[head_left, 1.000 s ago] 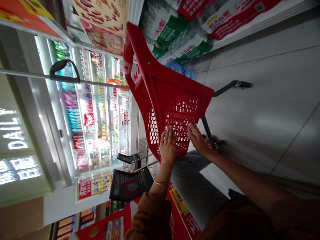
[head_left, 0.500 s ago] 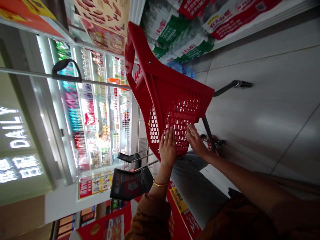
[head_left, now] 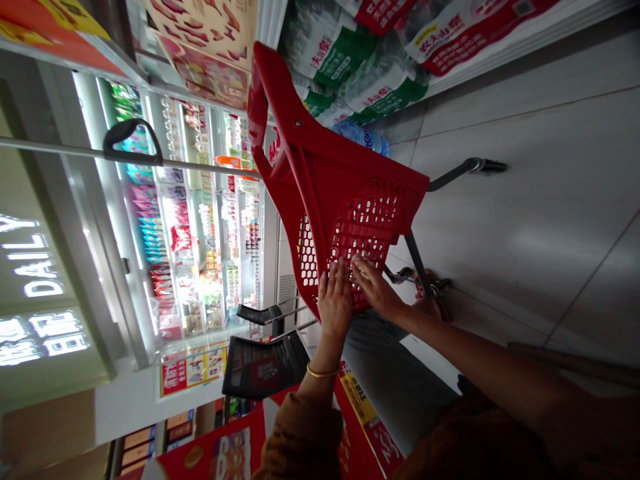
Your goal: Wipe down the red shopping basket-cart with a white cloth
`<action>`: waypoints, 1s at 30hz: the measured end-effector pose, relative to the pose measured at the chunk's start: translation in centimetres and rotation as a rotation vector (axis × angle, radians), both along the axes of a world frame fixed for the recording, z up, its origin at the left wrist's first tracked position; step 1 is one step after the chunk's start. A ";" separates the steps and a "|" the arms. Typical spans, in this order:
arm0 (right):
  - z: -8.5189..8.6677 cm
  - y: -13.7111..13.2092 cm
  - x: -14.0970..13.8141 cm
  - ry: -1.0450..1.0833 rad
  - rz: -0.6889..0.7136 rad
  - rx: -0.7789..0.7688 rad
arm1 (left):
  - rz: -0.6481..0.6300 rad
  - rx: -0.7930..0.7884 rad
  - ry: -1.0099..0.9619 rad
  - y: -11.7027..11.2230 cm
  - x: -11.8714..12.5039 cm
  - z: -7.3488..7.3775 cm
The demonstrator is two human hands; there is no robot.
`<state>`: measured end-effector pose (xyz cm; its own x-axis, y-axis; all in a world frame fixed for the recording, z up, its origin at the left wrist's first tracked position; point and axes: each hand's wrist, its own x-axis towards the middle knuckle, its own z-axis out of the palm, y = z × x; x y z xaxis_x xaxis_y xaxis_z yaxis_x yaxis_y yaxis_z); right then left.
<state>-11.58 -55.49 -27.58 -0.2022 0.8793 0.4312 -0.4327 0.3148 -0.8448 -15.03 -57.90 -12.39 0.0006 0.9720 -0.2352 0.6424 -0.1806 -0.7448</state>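
Note:
The view is turned sideways. A red plastic shopping cart (head_left: 345,160) with latticed basket walls is in front of me. My left hand (head_left: 335,300), with a gold bangle at the wrist, lies flat on the lattice near the basket's lower edge, fingers stretched out. Beside it, my right hand (head_left: 377,290) presses a small crumpled pale cloth (head_left: 361,267) against the same wall. Most of that cloth is hidden under the fingers. The two hands are close together, with a narrow gap between them.
Packs of bottled water (head_left: 350,67) are stacked along the upper edge. A lit shelf of packaged goods (head_left: 200,220) is at the left, near a pole with a black handle (head_left: 133,141). Cart legs with casters (head_left: 483,167) stand on the tiled floor (head_left: 550,220). Black panels (head_left: 265,367) are at lower left.
My right hand has slid left across the lattice with the cloth, closer to my left hand. My left hand and the cart have hardly moved.

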 end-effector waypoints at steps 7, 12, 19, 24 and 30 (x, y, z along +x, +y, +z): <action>-3.3 -1.1 -0.7 -0.051 -0.016 -0.035 | 0.023 -0.009 0.001 0.0 0.0 0.1; -4.7 -1.7 -0.9 -0.063 -0.026 -0.050 | 0.009 -0.012 0.007 0.0 0.0 0.2; -6.0 -1.9 -0.9 -0.068 -0.031 -0.084 | 0.006 -0.014 0.013 0.0 0.0 0.2; -6.8 -1.9 -0.8 -0.042 -0.045 -0.111 | 0.014 -0.012 -0.012 0.0 -0.1 0.3; -7.3 -2.0 -0.6 -0.082 -0.056 -0.129 | 0.009 0.002 -0.002 -0.1 0.0 0.5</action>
<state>-12.19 -57.50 -34.84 -0.1813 0.9371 0.2985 -0.3458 0.2234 -0.9113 -15.05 -58.00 -11.87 -0.0073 0.9724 -0.2334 0.6456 -0.1737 -0.7436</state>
